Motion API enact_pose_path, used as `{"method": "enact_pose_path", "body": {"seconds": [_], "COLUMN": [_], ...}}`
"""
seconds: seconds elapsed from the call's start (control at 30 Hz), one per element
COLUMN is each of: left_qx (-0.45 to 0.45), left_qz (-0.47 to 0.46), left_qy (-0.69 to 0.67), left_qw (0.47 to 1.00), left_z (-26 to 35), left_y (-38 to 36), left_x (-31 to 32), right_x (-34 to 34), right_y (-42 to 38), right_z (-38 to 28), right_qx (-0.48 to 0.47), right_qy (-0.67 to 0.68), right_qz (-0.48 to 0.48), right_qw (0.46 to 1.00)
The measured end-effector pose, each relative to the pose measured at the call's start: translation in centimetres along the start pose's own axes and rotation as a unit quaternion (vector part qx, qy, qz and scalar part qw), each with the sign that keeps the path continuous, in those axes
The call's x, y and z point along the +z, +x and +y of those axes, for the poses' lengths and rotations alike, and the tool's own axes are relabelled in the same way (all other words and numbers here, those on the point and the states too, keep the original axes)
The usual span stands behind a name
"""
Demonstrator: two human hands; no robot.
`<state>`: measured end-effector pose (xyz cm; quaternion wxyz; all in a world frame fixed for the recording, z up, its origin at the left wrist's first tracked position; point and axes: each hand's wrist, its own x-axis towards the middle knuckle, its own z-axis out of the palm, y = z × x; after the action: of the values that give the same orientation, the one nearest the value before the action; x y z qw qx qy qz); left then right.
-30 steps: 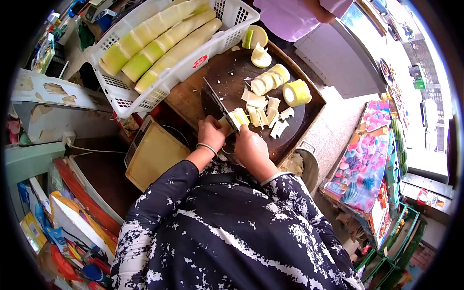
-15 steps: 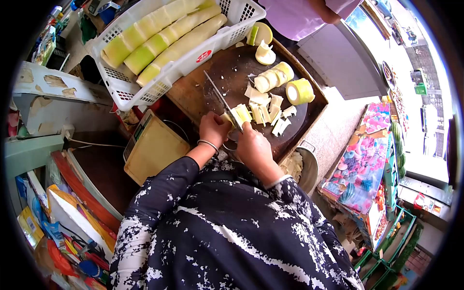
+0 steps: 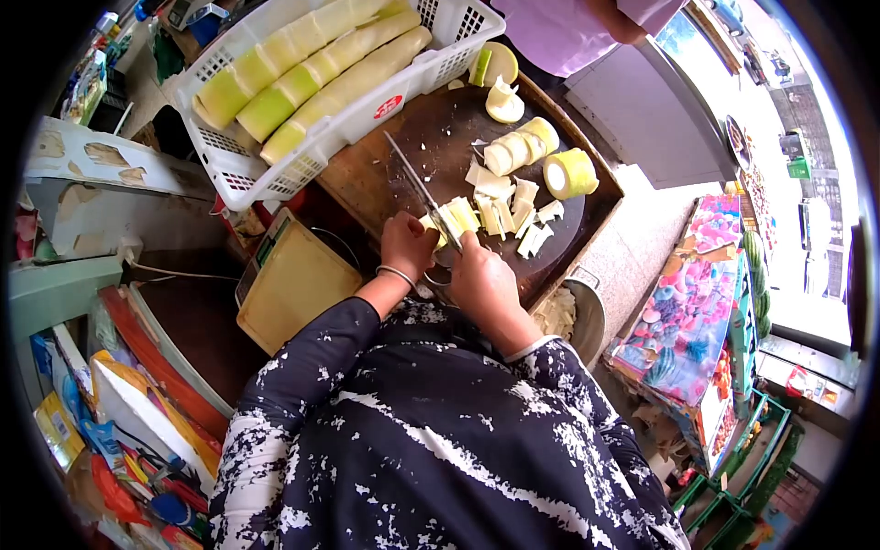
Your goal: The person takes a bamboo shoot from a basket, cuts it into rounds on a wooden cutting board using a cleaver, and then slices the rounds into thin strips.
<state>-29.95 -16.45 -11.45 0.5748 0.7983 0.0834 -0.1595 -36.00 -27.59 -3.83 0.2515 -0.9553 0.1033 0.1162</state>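
My right hand (image 3: 486,280) is wrapped round the handle of a knife (image 3: 411,170), its long blade pointing away to the upper left. Beside the blade, my left hand (image 3: 406,246) has its fingers curled onto a piece of pale bamboo shoot (image 3: 431,225), partly hidden by them. Just right of the blade lie cut bamboo shoot slices (image 3: 463,214), with loose flat pieces (image 3: 495,184) beyond. Thicker round sections (image 3: 569,174) and a sliced length (image 3: 520,148) rest farther right on the dark, round cutting board (image 3: 440,142).
A white plastic basket (image 3: 353,124) holds long whole bamboo shoots (image 3: 335,69) at the upper left. A metal pot (image 3: 591,321) with pale pieces stands right of my right forearm. A yellowish tray (image 3: 298,286) lies left. Opposite me is a person in a lilac top (image 3: 550,32).
Both hands and the knife stay in nearly the same place. The blade leans very slightly differently over the slices; the whole view has shifted a little.
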Motion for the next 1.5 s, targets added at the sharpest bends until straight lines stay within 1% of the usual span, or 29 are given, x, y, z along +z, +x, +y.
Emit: {"method": "enact_pose_path", "body": {"seconds": [0.07, 0.1, 0.13, 0.17, 0.2, 0.27, 0.3, 0.37, 0.43, 0.57, 0.67, 0.77, 0.83, 0.9, 1.0, 1.07, 1.1, 1.13, 1.17, 1.27, 1.33, 1.37, 1.4, 1.43, 1.47, 1.5], "left_qx": [-0.001, -0.009, -0.018, 0.004, 0.005, -0.003, 0.011, 0.010, -0.010, -0.007, -0.016, -0.014, -0.019, -0.019, -0.020, -0.027, -0.028, -0.024, -0.016, 0.008, -0.026, -0.015, -0.011, -0.014, -0.021, -0.001], "left_qz": [0.005, 0.005, 0.006, 0.006, 0.007, -0.011, 0.005, 0.003, 0.000, 0.008, 0.034, 0.019, 0.006, 0.017, 0.032, -0.002, 0.006, 0.006, 0.012, 0.020, -0.001, 0.010, 0.010, 0.014, 0.017, 0.019], "left_qy": [0.009, -0.017, -0.044, -0.016, -0.018, -0.010, 0.020, 0.003, -0.029, 0.004, -0.016, -0.034, -0.053, -0.042, -0.007, -0.058, -0.032, -0.032, -0.028, -0.020, -0.085, -0.047, -0.047, -0.034, -0.021, -0.013], "left_qw": [1.000, 1.000, 0.999, 1.000, 1.000, 1.000, 1.000, 1.000, 1.000, 1.000, 0.999, 0.999, 0.998, 0.999, 0.999, 0.998, 0.999, 0.999, 0.999, 1.000, 0.996, 0.999, 0.999, 0.999, 0.999, 1.000], "left_z": [0.1, 0.4, 0.6, -0.3, -0.2, -0.3, -0.3, 0.0, 0.3, -1.0, 0.3, -0.5, -0.5, 0.2, 0.2, 0.2, 0.2, 0.3, 0.5, 0.1, -0.7, -1.0, -0.4, 0.3, 0.7, 0.3], "left_y": [-0.3, -0.5, -0.5, -0.3, 0.0, -0.1, -0.1, -0.2, -0.5, 0.1, -0.5, 0.0, -0.3, -0.6, -0.3, -0.6, -0.5, -0.5, -0.7, -0.5, -0.4, -0.3, -0.4, -0.8, -1.0, -0.9], "left_x": [0.0, -0.1, -0.2, 0.0, 0.1, 0.0, 0.1, -0.1, -0.1, 0.3, 0.3, 0.2, 0.1, 0.1, 0.0, -0.2, -0.1, -0.1, -0.1, -0.1, 0.0, 0.2, 0.1, 0.0, -0.2, -0.2], "right_x": [0.5, 0.6, 0.5, 0.5, 0.0, -0.2, -0.2, 0.4, 0.4, 0.0, 0.8, -0.6, -0.1, 0.8, 0.6, 0.3, 0.7, 0.9, 1.2, 0.3, 0.2, 0.9, 1.1, 0.9, 0.8, 0.6], "right_y": [0.2, 0.4, 0.6, 0.4, 0.4, 0.0, -0.2, 0.6, 0.7, -0.3, 0.8, 0.1, -0.4, 0.8, 0.7, 0.1, 0.1, 0.5, 0.8, 0.5, 0.0, 0.2, 0.6, 0.9, 0.9, 0.5], "right_z": [-0.1, 0.2, 0.5, 0.6, 0.4, -0.2, -0.5, 0.2, 0.4, -0.6, 0.2, -0.8, -0.7, -0.3, -0.2, -0.5, -0.4, -0.2, 0.2, -0.2, -0.6, -0.2, -0.1, -0.1, -0.1, -0.1], "right_qx": [0.005, 0.010, -0.006, 0.010, 0.024, 0.022, 0.020, 0.024, 0.021, 0.001, 0.005, 0.001, -0.004, 0.015, 0.012, 0.001, 0.000, -0.004, 0.001, 0.002, 0.003, -0.001, -0.009, 0.015, 0.013, 0.014], "right_qy": [-0.022, -0.010, 0.003, 0.010, 0.015, 0.014, 0.017, 0.012, 0.002, -0.001, -0.008, 0.003, 0.012, -0.019, 0.002, 0.005, -0.008, -0.021, -0.001, 0.002, 0.011, 0.000, -0.010, -0.011, -0.010, -0.001], "right_qz": [-0.013, -0.008, 0.008, -0.002, -0.010, -0.017, -0.018, -0.018, -0.025, -0.018, -0.018, -0.021, -0.022, -0.024, -0.019, -0.017, -0.023, -0.024, -0.019, -0.018, -0.026, -0.028, -0.025, -0.037, -0.035, -0.033], "right_qw": [1.000, 1.000, 1.000, 1.000, 1.000, 1.000, 1.000, 0.999, 0.999, 1.000, 1.000, 1.000, 1.000, 0.999, 1.000, 1.000, 1.000, 0.999, 1.000, 1.000, 1.000, 1.000, 1.000, 0.999, 0.999, 0.999]}}
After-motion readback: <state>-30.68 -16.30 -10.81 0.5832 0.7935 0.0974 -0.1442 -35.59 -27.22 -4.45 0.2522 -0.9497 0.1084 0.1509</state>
